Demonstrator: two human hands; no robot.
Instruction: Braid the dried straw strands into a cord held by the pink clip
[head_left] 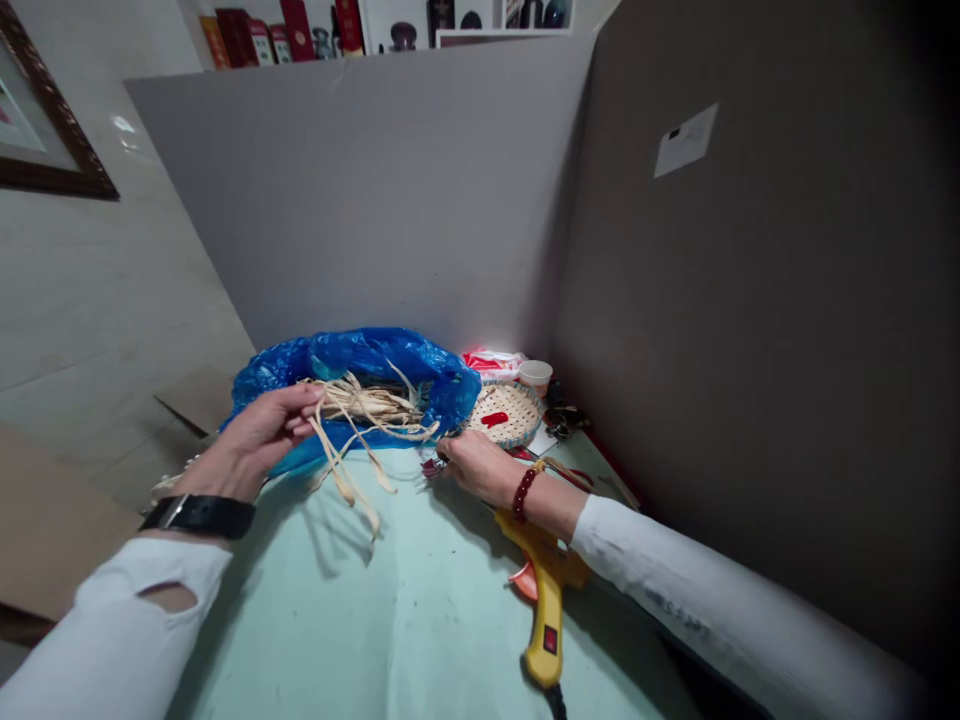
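Pale dried plant strips (349, 485) hang from the pinched fingers of my left hand (262, 435), over the near edge of a blue plastic bag (367, 350). More of the same dried strips (375, 402) lie bunched in the bag's mouth. My right hand (480, 462) is closed, low over the table, just right of the bag. Beside its fingertips shows a small dark reddish thing (433, 467), too small to name. Below my right wrist lies a yellow glue gun (551, 610) with an orange trigger and a black cord.
A woven round tray (514, 400) with a red piece (494, 420) on it stands behind my right hand, near a white cup (535, 373). Tall grey panels (375, 200) wall the pale green table (337, 640) at the back and right.
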